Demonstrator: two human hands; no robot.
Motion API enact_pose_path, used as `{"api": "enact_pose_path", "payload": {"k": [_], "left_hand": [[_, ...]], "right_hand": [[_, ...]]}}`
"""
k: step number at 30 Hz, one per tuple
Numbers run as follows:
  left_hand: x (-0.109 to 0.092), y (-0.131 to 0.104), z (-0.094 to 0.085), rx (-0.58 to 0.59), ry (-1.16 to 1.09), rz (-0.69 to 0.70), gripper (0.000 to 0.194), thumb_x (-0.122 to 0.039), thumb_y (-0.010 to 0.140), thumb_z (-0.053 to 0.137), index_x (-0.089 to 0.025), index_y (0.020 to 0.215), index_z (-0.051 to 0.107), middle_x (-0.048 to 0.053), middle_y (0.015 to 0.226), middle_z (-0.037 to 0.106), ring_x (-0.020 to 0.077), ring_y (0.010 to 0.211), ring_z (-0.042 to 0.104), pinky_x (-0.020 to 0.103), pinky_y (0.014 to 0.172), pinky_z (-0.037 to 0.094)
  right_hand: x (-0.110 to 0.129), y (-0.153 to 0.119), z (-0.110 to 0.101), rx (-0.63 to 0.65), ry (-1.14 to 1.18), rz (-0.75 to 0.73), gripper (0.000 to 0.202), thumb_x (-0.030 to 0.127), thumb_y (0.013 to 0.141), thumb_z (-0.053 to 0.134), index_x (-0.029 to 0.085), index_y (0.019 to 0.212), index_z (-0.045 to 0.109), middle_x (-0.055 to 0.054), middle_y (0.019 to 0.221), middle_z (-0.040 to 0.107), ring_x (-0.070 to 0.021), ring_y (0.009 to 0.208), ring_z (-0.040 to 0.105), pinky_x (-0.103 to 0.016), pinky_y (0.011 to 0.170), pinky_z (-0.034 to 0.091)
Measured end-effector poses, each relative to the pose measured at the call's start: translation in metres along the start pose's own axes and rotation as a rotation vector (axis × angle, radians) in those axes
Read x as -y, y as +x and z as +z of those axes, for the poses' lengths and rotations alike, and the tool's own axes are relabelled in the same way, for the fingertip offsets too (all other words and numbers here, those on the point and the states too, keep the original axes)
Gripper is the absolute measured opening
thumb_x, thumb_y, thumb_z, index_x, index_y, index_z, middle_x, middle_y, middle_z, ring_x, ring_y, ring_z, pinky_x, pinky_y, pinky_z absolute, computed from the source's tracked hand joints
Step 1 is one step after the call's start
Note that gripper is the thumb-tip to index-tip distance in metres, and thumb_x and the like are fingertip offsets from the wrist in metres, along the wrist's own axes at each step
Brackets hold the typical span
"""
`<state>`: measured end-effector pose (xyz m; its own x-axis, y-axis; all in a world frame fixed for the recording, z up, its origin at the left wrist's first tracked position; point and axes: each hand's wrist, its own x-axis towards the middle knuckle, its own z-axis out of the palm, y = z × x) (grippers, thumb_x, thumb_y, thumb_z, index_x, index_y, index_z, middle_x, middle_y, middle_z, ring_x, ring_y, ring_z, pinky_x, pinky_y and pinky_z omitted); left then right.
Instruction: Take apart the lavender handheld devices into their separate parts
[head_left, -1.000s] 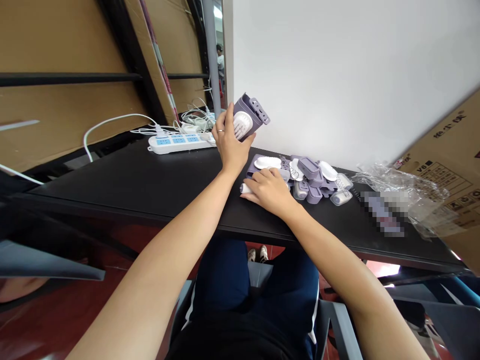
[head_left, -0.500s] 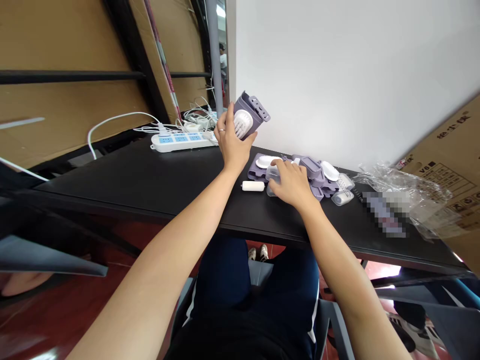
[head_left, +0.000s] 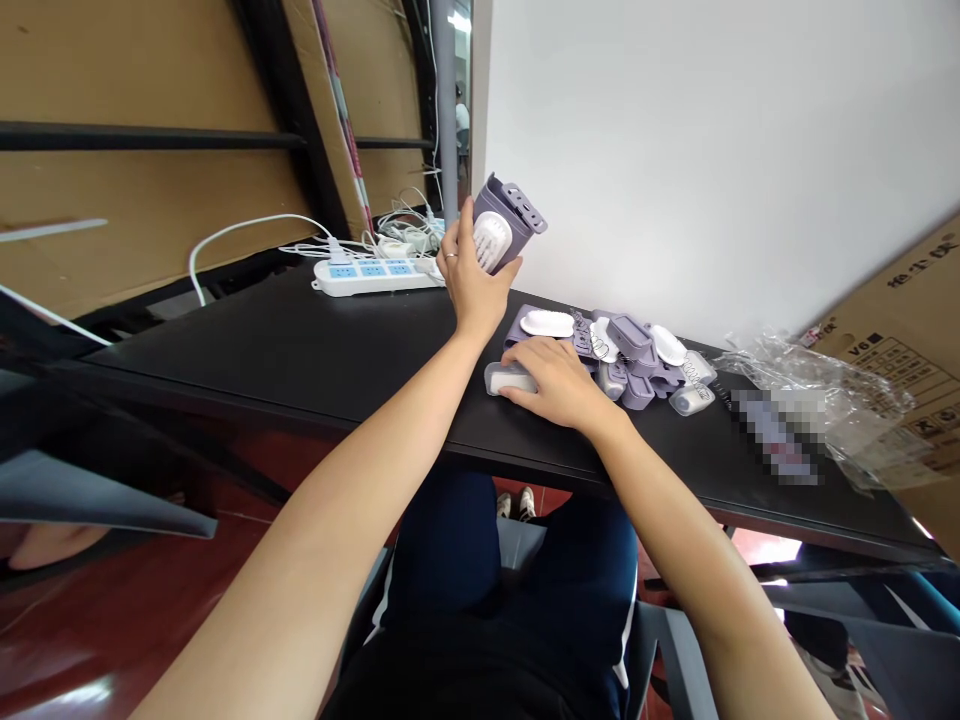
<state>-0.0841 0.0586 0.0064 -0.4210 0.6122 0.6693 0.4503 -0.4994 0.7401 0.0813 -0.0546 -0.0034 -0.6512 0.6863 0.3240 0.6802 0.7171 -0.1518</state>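
My left hand (head_left: 480, 285) is raised above the table, its fingers wrapped round a purple-grey plastic holder (head_left: 501, 222). A white oval brush-like piece (head_left: 492, 238) sits on the holder's face, partly behind my fingers. Low over the tabletop, my right hand (head_left: 556, 380) grips a clear plastic cover (head_left: 490, 380) between thumb and fingers. Under that cover lies a white roller (head_left: 511, 379). Just beyond my right hand is a pile of purple-grey plastic parts (head_left: 631, 340), with a white oval piece (head_left: 547, 323) on its left and another (head_left: 667, 345) on its right.
A white power strip (head_left: 379, 277) with tangled cables lies at the back left of the black table (head_left: 300, 350). Crumpled clear plastic wrap (head_left: 817, 385) and a cardboard box (head_left: 900, 320) are on the right. A white panel (head_left: 675, 150) rises behind the table.
My right hand has moved left from the pile's edge with the clear cover, which now lies over the white roller. My left hand still holds the holder up.
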Motion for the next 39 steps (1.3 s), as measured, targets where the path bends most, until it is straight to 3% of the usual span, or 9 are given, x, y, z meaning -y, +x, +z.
{"api": "enact_pose_path", "payload": {"k": [6, 12, 16, 28, 34, 39], "left_hand": [[0.003, 0.000, 0.001, -0.018, -0.001, 0.019, 0.089, -0.024, 0.081, 0.088, -0.036, 0.159, 0.046, 0.010, 0.165, 0.048, 0.0357, 0.161, 0.037, 0.060, 0.138, 0.020], [0.006, 0.000, 0.001, -0.020, 0.008, 0.013, 0.092, -0.021, 0.081, 0.087, -0.036, 0.161, 0.044, 0.010, 0.166, 0.047, 0.0361, 0.160, 0.038, 0.059, 0.138, 0.020], [0.007, 0.001, 0.002, 0.008, -0.013, 0.006, 0.093, -0.021, 0.082, 0.086, -0.036, 0.162, 0.040, 0.010, 0.168, 0.043, 0.0362, 0.162, 0.035, 0.058, 0.138, 0.018], [-0.005, -0.005, 0.000, -0.017, 0.028, 0.089, 0.090, -0.017, 0.080, 0.084, -0.034, 0.159, 0.044, 0.010, 0.165, 0.049, 0.0324, 0.159, 0.042, 0.053, 0.136, 0.026], [-0.005, -0.003, -0.002, -0.050, -0.006, 0.080, 0.092, -0.024, 0.083, 0.085, -0.033, 0.162, 0.039, 0.011, 0.167, 0.048, 0.0311, 0.162, 0.040, 0.050, 0.137, 0.027], [-0.007, -0.002, -0.004, -0.098, 0.019, 0.004, 0.091, -0.036, 0.084, 0.087, -0.027, 0.161, 0.039, 0.015, 0.166, 0.051, 0.0319, 0.162, 0.040, 0.048, 0.138, 0.024]], "right_hand": [[-0.002, 0.000, -0.002, -0.045, -0.011, 0.033, 0.029, 0.026, 0.098, 0.068, 0.026, 0.127, 0.067, -0.011, 0.142, 0.067, -0.0318, 0.140, 0.055, -0.048, 0.113, 0.038], [-0.001, -0.001, -0.001, -0.012, 0.037, 0.020, 0.018, 0.034, 0.099, 0.070, 0.026, 0.115, 0.068, -0.010, 0.135, 0.069, -0.0310, 0.133, 0.057, -0.046, 0.109, 0.039], [0.000, -0.001, -0.001, -0.027, 0.027, 0.027, 0.018, 0.030, 0.098, 0.070, 0.025, 0.115, 0.068, -0.010, 0.137, 0.068, -0.0312, 0.134, 0.057, -0.045, 0.109, 0.039], [-0.005, 0.001, -0.006, -0.239, -0.011, 0.174, 0.019, 0.037, 0.105, 0.062, 0.024, 0.117, 0.071, -0.009, 0.123, 0.074, -0.0297, 0.121, 0.064, -0.043, 0.103, 0.042], [-0.011, 0.001, -0.010, -0.473, -0.046, 0.348, 0.024, 0.033, 0.107, 0.051, 0.025, 0.114, 0.072, -0.010, 0.117, 0.077, -0.0303, 0.110, 0.066, -0.045, 0.101, 0.041], [-0.010, -0.001, -0.014, -0.496, -0.027, 0.384, 0.026, 0.031, 0.106, 0.049, 0.024, 0.119, 0.071, -0.009, 0.118, 0.076, -0.0291, 0.111, 0.068, -0.045, 0.101, 0.041]]}}
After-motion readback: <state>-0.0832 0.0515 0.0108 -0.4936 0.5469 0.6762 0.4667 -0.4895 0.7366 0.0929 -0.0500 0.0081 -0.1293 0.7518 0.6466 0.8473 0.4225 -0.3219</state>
